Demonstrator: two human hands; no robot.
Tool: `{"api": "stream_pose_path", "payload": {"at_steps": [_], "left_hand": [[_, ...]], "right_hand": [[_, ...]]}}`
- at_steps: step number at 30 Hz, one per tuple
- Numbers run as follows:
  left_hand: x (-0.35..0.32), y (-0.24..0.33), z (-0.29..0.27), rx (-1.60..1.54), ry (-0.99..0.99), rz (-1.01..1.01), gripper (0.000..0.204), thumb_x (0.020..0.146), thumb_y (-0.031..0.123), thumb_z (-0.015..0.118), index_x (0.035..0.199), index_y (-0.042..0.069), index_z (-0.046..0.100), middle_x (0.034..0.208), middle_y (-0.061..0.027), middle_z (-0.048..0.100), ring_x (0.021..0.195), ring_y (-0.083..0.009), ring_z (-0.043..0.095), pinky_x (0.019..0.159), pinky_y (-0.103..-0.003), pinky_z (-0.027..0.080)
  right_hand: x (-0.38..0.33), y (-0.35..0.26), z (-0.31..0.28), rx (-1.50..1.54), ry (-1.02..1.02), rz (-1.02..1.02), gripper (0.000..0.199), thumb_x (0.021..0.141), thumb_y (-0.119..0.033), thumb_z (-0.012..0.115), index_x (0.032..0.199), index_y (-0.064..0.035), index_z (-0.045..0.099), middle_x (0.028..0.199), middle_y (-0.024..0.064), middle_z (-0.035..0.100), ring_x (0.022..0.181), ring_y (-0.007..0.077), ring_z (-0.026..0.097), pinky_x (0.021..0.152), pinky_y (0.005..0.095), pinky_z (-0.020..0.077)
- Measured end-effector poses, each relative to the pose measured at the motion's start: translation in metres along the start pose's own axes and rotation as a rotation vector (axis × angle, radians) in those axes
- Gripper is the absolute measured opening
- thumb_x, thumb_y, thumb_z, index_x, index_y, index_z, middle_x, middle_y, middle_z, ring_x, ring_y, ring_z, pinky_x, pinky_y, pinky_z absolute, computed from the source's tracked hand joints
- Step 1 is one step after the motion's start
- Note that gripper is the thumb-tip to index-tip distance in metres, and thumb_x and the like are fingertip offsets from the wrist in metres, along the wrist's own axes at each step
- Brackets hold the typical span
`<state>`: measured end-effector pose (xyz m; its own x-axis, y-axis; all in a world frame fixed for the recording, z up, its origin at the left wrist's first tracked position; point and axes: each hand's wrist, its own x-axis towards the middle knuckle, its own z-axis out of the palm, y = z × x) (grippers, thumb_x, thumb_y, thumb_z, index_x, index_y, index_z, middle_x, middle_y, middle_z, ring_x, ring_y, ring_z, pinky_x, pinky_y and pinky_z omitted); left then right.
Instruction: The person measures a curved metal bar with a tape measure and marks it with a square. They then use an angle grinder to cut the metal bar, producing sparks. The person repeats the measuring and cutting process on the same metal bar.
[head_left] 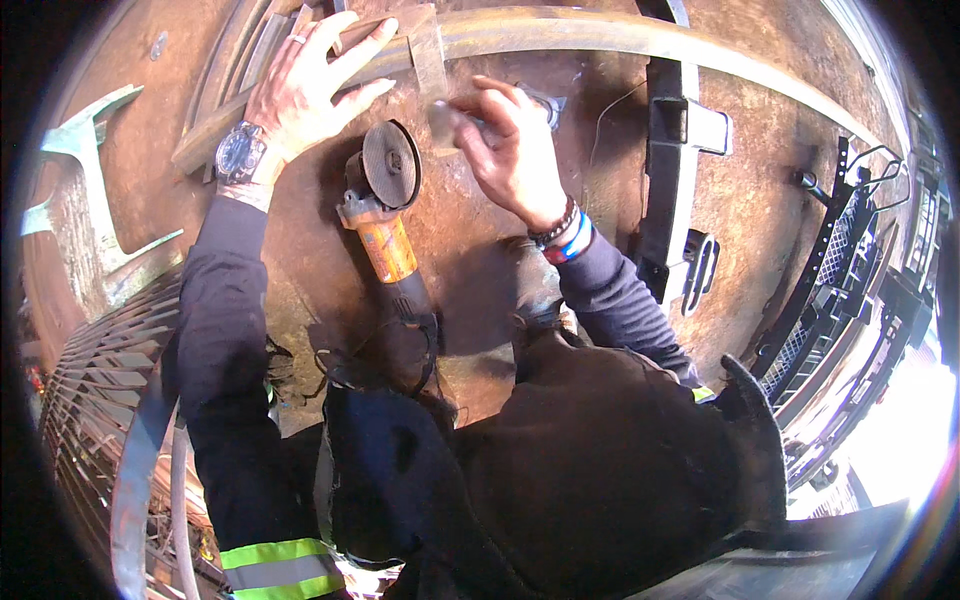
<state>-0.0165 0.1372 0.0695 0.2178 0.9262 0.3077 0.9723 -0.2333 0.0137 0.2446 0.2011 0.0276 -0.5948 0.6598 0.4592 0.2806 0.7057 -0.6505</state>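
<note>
A long steel bar (pixel 560 30) runs across the far side of the rusty work surface. Across it lies an L-shaped flat metal piece (pixel 428 62), one leg along the bar and the other pointing toward me. My left hand (pixel 305 90) rests on the bar beside this piece, fingers stretched out and thumb apart. Just right of the metal piece's near end, my right hand (pixel 512 150) is closed in a pinch. Its fingertips are blurred, so what they hold is unclear. An orange angle grinder (pixel 385 245) with a thin disc (pixel 390 163) lies between my forearms, untouched.
More steel bars (pixel 235 60) lie at the far left, near a pale green steel beam end (pixel 85 190). A black metal frame (pixel 668 170) stands to the right, with black racks (pixel 830 270) beyond. The grinder's cord (pixel 432 360) curls toward me.
</note>
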Motion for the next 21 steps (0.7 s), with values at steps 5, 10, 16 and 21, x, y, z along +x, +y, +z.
{"api": "stream_pose_path", "payload": {"at_steps": [5, 10, 16, 21], "left_hand": [[0.005, -0.012, 0.005, -0.346, 0.018, -0.124, 0.034, 0.097, 0.018, 0.065, 0.132, 0.019, 0.068, 0.118, -0.0098, 0.066, 0.099, -0.0253, 0.064, 0.089, -0.036, 0.053], [0.009, -0.036, -0.001, -0.631, -0.166, -0.417, 0.026, 0.099, 0.019, 0.065, 0.123, 0.010, 0.071, 0.113, -0.0083, 0.070, 0.101, -0.0190, 0.066, 0.088, -0.032, 0.053], [0.035, -0.029, -0.011, -0.741, -0.528, -0.539, 0.052, 0.092, 0.041, 0.073, 0.136, 0.015, 0.065, 0.127, -0.0109, 0.066, 0.121, -0.0233, 0.059, 0.105, -0.036, 0.045], [0.019, -0.039, 0.002, -0.630, -0.499, -0.330, 0.059, 0.092, 0.043, 0.071, 0.144, 0.017, 0.058, 0.133, -0.0093, 0.058, 0.123, -0.0250, 0.055, 0.107, -0.036, 0.043]], "right_hand": [[0.004, -0.010, -0.005, 0.753, -0.428, 0.572, 0.019, 0.100, -0.015, 0.064, 0.109, 0.0013, 0.068, 0.086, 0.0035, 0.071, 0.081, 0.0082, 0.065, 0.073, 0.0260, 0.0535], [0.036, -0.049, -0.018, 1.244, -0.211, 0.536, 0.016, 0.101, -0.011, 0.063, 0.109, 0.0023, 0.067, 0.097, 0.0081, 0.074, 0.086, 0.0112, 0.068, 0.079, 0.0270, 0.0549], [0.052, -0.056, -0.021, 1.451, -0.121, 0.704, 0.017, 0.102, -0.007, 0.060, 0.116, 0.0022, 0.061, 0.106, 0.0141, 0.074, 0.091, 0.0149, 0.071, 0.083, 0.0297, 0.0579], [0.046, -0.055, -0.040, 1.383, -0.079, 0.753, 0.019, 0.102, -0.007, 0.059, 0.118, 0.0024, 0.060, 0.112, 0.0164, 0.072, 0.094, 0.0222, 0.072, 0.081, 0.0367, 0.0620]]}}
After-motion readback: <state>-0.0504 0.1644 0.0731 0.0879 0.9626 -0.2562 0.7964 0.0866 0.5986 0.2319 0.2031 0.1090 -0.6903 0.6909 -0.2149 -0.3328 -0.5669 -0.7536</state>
